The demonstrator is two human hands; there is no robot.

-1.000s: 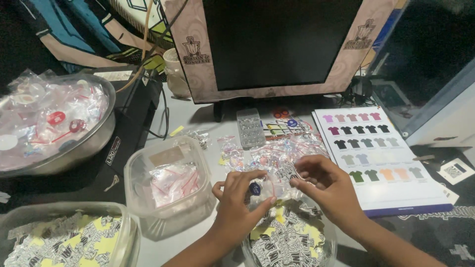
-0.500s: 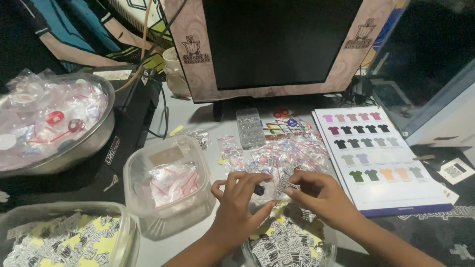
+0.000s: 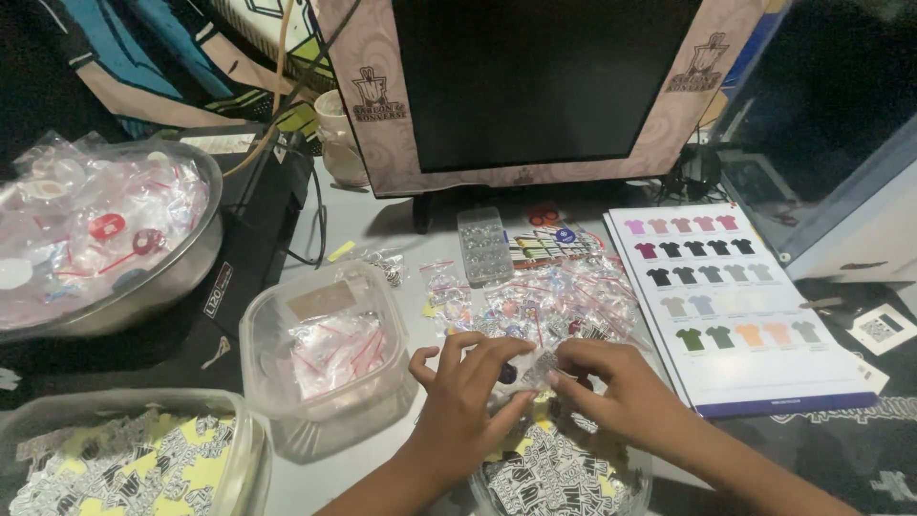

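Both hands meet low in the head view, just above a round bowl of black-and-white stickers [image 3: 564, 478]. The left hand [image 3: 463, 397] and the right hand [image 3: 611, 382] are each curled, fingers pinched in on a small clear plastic packet [image 3: 537, 366] held between them; a dark round piece, perhaps a button or pin, shows by the left fingertips, though what the packet contains cannot be made out. The packet sits at the near edge of a loose scatter of similar clear packets [image 3: 564, 301] spread over the table [image 3: 382, 225]. Such a packet looks very light, thin and limp, with a slick film that would likely slide between fingers and crumple rather than keep its shape; a grip at its edges or its sealed strip, with fingertips, seems the surest hold. To the left stands a clear plastic tub [image 3: 325, 354] with more packets, beyond it a metal bowl [image 3: 105, 244] heaped with bagged items, and at the lower left another container of stickers [image 3: 124, 468]. A colour chart of small shirts [image 3: 735, 306] lies to the right, and a dark monitor [image 3: 544, 86] stands behind.
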